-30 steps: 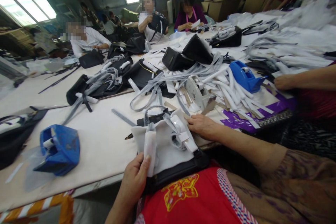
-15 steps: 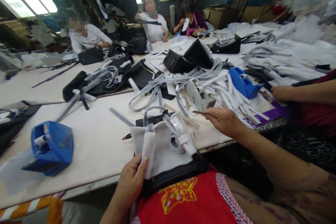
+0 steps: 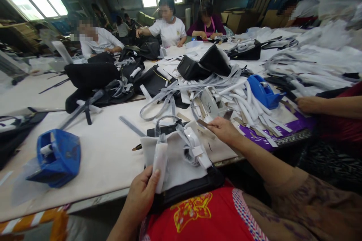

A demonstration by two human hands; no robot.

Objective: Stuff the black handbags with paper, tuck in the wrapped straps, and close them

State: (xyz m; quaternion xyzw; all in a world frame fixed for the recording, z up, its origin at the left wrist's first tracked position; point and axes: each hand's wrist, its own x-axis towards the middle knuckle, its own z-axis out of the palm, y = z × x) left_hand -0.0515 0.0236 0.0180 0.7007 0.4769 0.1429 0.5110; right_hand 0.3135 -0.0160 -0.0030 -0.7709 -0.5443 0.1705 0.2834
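With left hand (image 3: 143, 190), pinching already-fitted wrap (image 3: 161, 158) at bag's (image 3: 195, 187) seven o'clock; with right hand (image 3: 223, 128), pinching unattached strip (image 3: 202, 122) at one.

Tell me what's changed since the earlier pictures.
The right hand now grips a brown strip that showed in neither hand at first; since the middle picture it has moved left, toward the near bag. Another black bag, in mid-air half a second ago, has come down at left. The left hand still holds the white-wrapped piece on the near bag.
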